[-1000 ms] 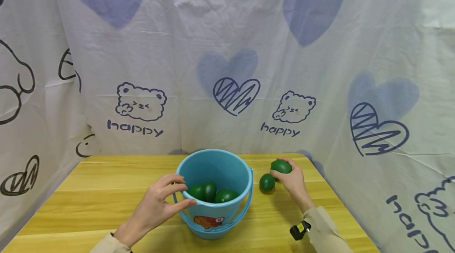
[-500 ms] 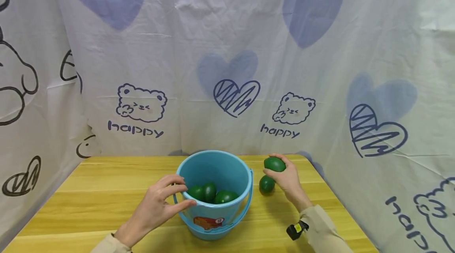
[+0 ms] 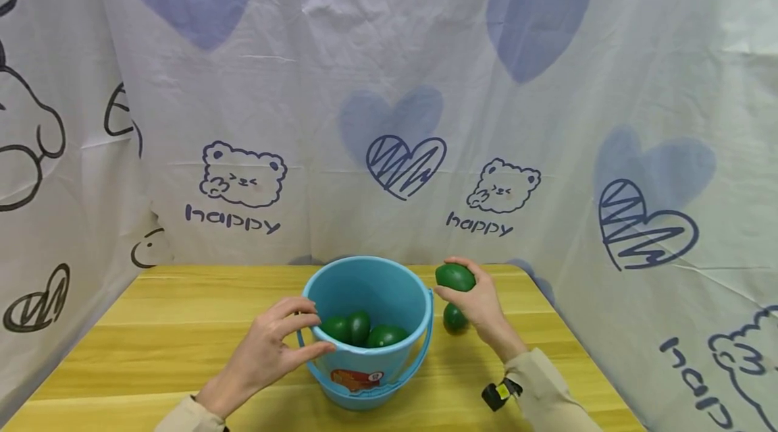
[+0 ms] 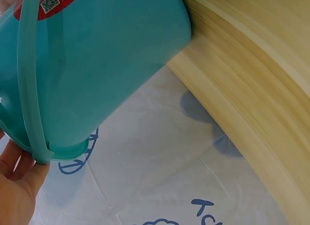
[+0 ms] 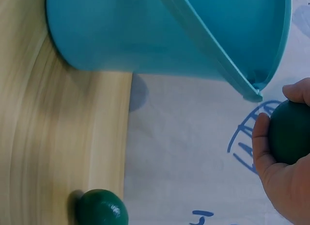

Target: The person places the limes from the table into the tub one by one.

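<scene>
A light blue bucket (image 3: 365,344) stands upright on the table, with several dark green avocados (image 3: 385,335) inside it. At its left rim my left hand (image 3: 273,344) holds on, fingers over the edge and thumb at the front; the left wrist view shows the fingertips by the handle joint. My right hand (image 3: 483,300) grips another smooth green avocado (image 3: 454,277) between thumb and fingers, raised just right of the bucket rim. Below that hand, one more avocado (image 3: 454,319) lies on the table, partly hidden by the hand in the head view.
The bucket's blue handle (image 3: 419,358) hangs down across its front right side. The wooden table (image 3: 200,324) ends at a white printed cloth (image 3: 328,229) behind it. A small black device (image 3: 501,393) is at the right wrist.
My right hand has lifted its avocado and carried it left toward the bucket, passing above the avocado on the table. The left hand and the bucket have stayed in place.
</scene>
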Demonstrator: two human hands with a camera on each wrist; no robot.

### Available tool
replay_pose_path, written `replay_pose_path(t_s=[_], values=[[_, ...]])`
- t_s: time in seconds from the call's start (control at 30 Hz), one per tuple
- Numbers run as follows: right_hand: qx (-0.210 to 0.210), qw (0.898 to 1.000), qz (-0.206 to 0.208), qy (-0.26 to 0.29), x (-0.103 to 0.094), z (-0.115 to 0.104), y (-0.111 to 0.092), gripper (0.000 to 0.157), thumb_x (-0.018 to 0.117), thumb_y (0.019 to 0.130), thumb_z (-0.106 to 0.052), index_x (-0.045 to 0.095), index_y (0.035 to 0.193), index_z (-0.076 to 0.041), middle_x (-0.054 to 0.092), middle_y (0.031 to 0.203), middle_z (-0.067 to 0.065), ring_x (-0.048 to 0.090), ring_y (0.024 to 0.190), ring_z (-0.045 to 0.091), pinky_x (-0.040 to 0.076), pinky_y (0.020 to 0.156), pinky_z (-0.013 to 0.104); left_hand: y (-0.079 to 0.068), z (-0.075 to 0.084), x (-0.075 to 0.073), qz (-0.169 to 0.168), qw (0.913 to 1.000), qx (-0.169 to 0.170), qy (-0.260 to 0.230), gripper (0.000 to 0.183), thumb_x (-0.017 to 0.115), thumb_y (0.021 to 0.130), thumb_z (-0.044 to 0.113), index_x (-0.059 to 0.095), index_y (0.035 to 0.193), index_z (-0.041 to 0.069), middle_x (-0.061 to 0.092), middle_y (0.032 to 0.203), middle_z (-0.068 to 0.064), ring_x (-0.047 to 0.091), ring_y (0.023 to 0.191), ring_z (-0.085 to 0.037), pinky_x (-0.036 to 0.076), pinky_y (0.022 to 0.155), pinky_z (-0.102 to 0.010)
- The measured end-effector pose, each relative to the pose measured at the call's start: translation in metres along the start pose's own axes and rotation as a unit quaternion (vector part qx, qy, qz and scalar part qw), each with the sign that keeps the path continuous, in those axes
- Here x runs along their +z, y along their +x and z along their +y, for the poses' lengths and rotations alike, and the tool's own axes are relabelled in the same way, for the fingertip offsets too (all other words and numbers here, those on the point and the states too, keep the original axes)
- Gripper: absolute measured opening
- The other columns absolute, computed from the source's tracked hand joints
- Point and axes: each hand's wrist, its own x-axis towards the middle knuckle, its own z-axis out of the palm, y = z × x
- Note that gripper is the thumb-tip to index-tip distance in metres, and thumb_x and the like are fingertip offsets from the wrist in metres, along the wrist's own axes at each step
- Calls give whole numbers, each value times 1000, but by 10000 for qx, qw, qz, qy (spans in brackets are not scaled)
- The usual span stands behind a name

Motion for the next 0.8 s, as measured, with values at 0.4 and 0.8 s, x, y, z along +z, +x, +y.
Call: replay_pose_path(t_s=[0.4, 0.8], values=[[-237, 9995, -208, 77, 7, -19, -5, 54, 77, 72, -21, 51, 120, -25, 50, 117, 8, 53, 95, 28, 50, 75, 38, 1, -6, -1, -177, 9996, -61, -232, 36, 83, 61, 32, 67, 92, 21, 56, 104, 9, 55, 94, -12, 47, 82, -16], [-558, 9965, -609, -155, 19, -24, -4, 58, 75, 74, -20, 45, 123, -25, 47, 118, 4, 52, 96, 27, 49, 75, 38, 1, -13, 0, -218, 9993, -78, -295, 40, 84, 59, 34, 67, 93, 21, 56, 105, 9, 55, 96, -13, 49, 80, -21]])
